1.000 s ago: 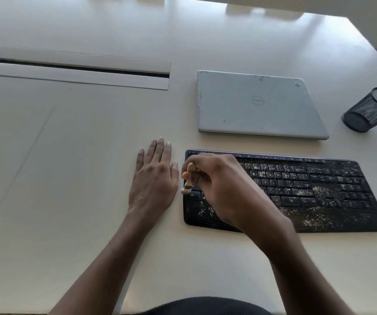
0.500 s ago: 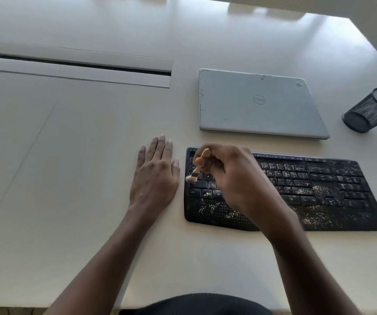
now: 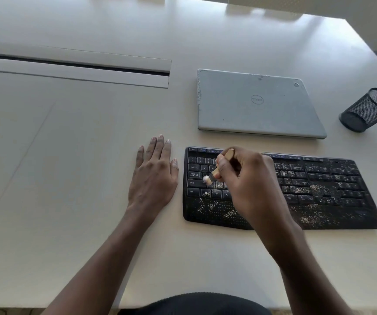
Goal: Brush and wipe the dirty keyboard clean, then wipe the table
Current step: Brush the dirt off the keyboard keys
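Observation:
A black keyboard [image 3: 319,189] lies on the white table [image 3: 69,178], speckled with pale crumbs over its keys and palm rest. My right hand [image 3: 249,183] grips a small wooden-handled brush [image 3: 217,171]; its white bristles touch the keys at the keyboard's left end. The keys at the far left look cleaner than the rest. Flat on the table, my left hand [image 3: 153,176] rests with straight fingers just left of the keyboard.
A closed grey laptop [image 3: 258,103] lies behind the keyboard. A black mesh pen cup [image 3: 369,110] lies tipped on its side at the right edge. A long cable slot cover [image 3: 74,67] runs across the table's far left.
My right hand and the brush have shifted rightward along the left keys, and the brush handle now tilts more up and right. The left hand has stayed in place.

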A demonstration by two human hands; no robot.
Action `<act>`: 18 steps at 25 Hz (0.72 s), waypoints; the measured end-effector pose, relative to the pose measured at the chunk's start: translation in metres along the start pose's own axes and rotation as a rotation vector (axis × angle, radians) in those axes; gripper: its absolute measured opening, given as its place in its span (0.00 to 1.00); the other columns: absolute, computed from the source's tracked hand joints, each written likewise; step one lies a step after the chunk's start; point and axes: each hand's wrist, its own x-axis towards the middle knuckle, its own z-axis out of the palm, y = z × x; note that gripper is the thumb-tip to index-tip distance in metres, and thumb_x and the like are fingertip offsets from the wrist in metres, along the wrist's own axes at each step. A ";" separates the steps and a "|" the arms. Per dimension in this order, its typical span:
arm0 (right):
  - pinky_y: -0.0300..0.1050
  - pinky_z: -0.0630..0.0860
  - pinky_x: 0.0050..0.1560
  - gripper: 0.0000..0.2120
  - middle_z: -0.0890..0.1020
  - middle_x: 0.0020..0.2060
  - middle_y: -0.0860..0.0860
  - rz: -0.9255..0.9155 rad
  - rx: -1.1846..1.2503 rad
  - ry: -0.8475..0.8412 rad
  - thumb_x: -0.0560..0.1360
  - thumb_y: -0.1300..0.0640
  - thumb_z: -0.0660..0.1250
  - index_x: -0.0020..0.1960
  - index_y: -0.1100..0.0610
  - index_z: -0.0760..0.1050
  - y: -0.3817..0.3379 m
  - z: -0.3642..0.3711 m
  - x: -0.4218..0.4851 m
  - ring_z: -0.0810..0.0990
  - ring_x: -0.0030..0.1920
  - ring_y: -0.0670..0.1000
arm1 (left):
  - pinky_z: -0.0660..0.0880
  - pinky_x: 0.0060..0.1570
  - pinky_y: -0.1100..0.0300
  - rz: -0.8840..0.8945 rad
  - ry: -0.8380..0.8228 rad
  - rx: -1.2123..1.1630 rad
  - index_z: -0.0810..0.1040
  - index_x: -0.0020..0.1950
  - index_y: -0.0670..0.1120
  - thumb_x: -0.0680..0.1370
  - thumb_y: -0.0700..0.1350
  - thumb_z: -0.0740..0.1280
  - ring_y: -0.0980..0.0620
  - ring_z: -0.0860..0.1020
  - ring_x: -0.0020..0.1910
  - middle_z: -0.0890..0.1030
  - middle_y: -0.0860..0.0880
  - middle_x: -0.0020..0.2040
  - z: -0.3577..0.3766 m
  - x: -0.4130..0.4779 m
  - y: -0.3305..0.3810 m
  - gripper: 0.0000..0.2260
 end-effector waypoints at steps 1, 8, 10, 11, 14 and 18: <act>0.47 0.79 0.39 0.15 0.84 0.33 0.49 0.013 0.011 -0.023 0.84 0.54 0.65 0.41 0.58 0.79 0.001 0.001 -0.001 0.83 0.34 0.45 | 0.49 0.84 0.47 0.000 0.000 0.001 0.61 0.84 0.44 0.85 0.52 0.51 0.49 0.55 0.85 0.60 0.44 0.84 0.000 0.000 0.000 0.28; 0.45 0.81 0.41 0.12 0.85 0.34 0.46 -0.007 0.084 0.083 0.84 0.55 0.65 0.43 0.57 0.80 -0.001 -0.001 -0.003 0.85 0.36 0.40 | 0.48 0.84 0.47 -0.006 -0.005 0.001 0.60 0.84 0.44 0.86 0.50 0.55 0.49 0.54 0.85 0.59 0.45 0.85 0.000 0.001 0.000 0.26; 0.50 0.81 0.40 0.14 0.85 0.33 0.48 0.020 0.056 0.026 0.84 0.54 0.65 0.41 0.57 0.80 0.000 0.003 -0.006 0.85 0.35 0.44 | 0.48 0.84 0.47 -0.005 -0.002 0.006 0.60 0.84 0.44 0.85 0.52 0.52 0.49 0.54 0.85 0.59 0.45 0.85 0.000 0.000 0.000 0.27; 0.51 0.81 0.40 0.14 0.85 0.32 0.48 0.033 0.054 0.003 0.84 0.54 0.65 0.41 0.57 0.80 -0.001 0.003 -0.008 0.85 0.34 0.46 | 0.48 0.84 0.47 -0.005 -0.003 0.007 0.60 0.84 0.44 0.85 0.53 0.50 0.49 0.54 0.85 0.59 0.45 0.85 0.000 0.000 0.000 0.28; 0.43 0.81 0.40 0.13 0.85 0.31 0.46 0.013 0.087 0.059 0.83 0.55 0.66 0.42 0.56 0.80 -0.003 -0.004 -0.009 0.84 0.34 0.40 | 0.49 0.84 0.47 -0.003 0.000 0.004 0.61 0.84 0.44 0.84 0.53 0.49 0.49 0.55 0.85 0.60 0.44 0.84 0.000 0.001 0.001 0.29; 0.45 0.80 0.40 0.13 0.85 0.33 0.46 0.007 0.067 0.058 0.84 0.54 0.65 0.42 0.57 0.80 -0.005 0.000 -0.007 0.84 0.36 0.38 | 0.48 0.84 0.47 -0.003 0.004 0.005 0.61 0.84 0.44 0.84 0.53 0.49 0.48 0.55 0.85 0.60 0.44 0.84 -0.002 0.000 0.001 0.29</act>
